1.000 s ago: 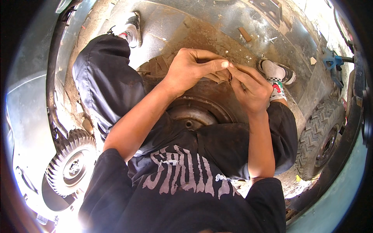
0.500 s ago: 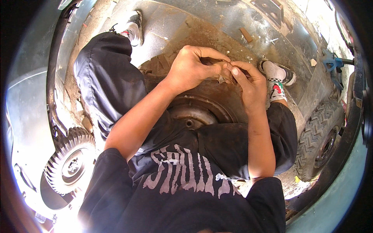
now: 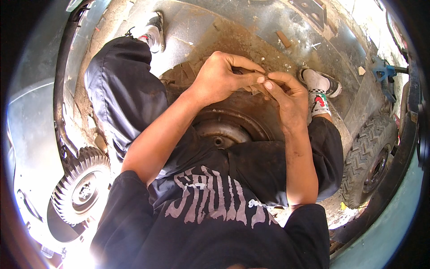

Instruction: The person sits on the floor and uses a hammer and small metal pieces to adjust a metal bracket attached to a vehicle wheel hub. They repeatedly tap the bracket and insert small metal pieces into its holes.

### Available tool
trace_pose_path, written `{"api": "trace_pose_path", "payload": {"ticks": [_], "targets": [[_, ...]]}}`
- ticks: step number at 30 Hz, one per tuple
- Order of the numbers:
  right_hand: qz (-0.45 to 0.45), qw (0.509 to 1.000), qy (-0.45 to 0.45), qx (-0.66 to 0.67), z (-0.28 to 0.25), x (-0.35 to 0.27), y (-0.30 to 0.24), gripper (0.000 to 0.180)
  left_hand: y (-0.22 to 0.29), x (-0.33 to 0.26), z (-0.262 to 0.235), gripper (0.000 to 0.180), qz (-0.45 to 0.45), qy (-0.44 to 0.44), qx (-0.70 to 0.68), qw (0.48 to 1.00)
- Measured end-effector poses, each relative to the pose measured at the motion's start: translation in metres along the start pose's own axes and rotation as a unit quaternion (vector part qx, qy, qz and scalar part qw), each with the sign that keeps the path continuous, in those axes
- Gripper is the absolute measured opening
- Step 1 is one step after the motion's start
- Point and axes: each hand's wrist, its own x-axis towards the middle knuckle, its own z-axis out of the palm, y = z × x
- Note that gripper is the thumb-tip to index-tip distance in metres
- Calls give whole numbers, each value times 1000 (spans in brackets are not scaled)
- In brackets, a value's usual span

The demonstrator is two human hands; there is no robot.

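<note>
My left hand (image 3: 219, 77) and my right hand (image 3: 290, 99) meet in front of me, with thumbs and forefingers pinched together. Between the fingertips is a small, crumpled, brownish piece (image 3: 256, 91), partly see-through. The fingers cover most of it, so its kind is unclear. Both hands are closed around it. Beneath them, between my bent legs, lies a round rusty metal wheel rim (image 3: 224, 131).
A tyred wheel (image 3: 85, 190) stands at the left and another (image 3: 369, 163) at the right, inside a pale blue vehicle body (image 3: 33, 121). A blue metal tool (image 3: 384, 74), a brown block (image 3: 283, 39) and a holed metal plate (image 3: 310, 12) lie farther off.
My fingertips have shifted slightly, the left thumb reaching farther over the small piece. Less of the piece shows now. My arms and legs stay nearly in place.
</note>
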Motion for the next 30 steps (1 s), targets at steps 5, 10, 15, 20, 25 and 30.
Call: {"api": "trace_pose_path", "payload": {"ticks": [5,10,15,20,25,30], "targets": [[-15,998,8,-53,1,1,3,19,-4,0,0,21,30,26,62,997],[-56,996,-19,-71,2,1,0,21,1,-2,-1,19,72,12,95,993],[-76,980,-33,-180,-6,4,-6,21,-8,-1,0,20,85,14,75,994],[-240,906,-2,-349,-2,4,-15,18,-2,-2,1,25,11,20,-7,1000],[-309,841,29,-443,2,-3,-17,19,-7,-2,-3,29,31,7,-11,999],[-336,845,-2,-416,1,1,-16,18,-2,-3,-6,31,11,-5,-4,1000]]}}
